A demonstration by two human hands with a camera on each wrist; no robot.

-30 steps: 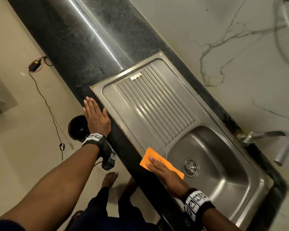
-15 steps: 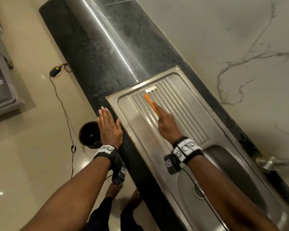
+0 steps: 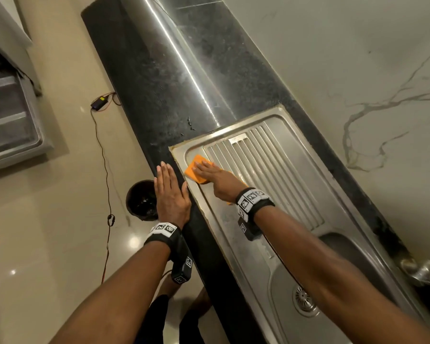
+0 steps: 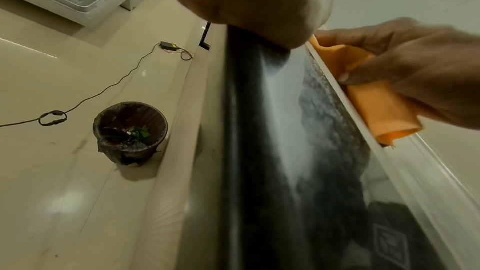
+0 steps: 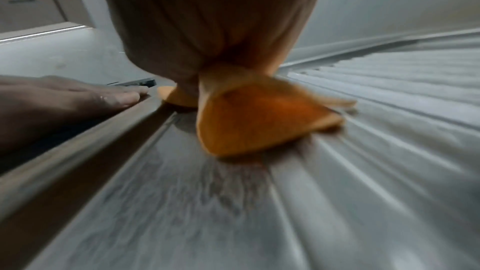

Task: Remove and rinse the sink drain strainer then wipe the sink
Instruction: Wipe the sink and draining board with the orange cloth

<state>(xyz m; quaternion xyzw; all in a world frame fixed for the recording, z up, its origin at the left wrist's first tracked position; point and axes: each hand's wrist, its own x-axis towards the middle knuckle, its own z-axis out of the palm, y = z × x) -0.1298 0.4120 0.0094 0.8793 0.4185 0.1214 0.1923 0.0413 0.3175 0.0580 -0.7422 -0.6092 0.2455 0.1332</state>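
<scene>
The steel sink (image 3: 271, 165) has a ribbed drainboard on the left and its basin on the right. The round drain strainer (image 3: 304, 300) sits in the basin's drain hole. An orange cloth (image 3: 193, 171) lies on the drainboard's left end, near the front rim. My right hand (image 3: 209, 171) presses it flat with straight fingers. The left wrist view shows the cloth (image 4: 376, 106) folded under that hand (image 4: 415, 65). In the blurred right wrist view the cloth (image 5: 254, 122) bunches beneath the palm. My left hand (image 3: 170, 192) rests flat on the black counter edge beside the sink.
The black stone counter (image 3: 147, 70) runs on past the sink's left end. A tap (image 3: 422, 271) juts out at the back right. On the floor below stand a lined bin (image 3: 140, 199) and a cable (image 3: 102, 150) with a small black box.
My right hand has swept the cloth from the basin's rim up along the ribs, then back toward the drainboard's front left corner. The left hand stays flat on the counter.
</scene>
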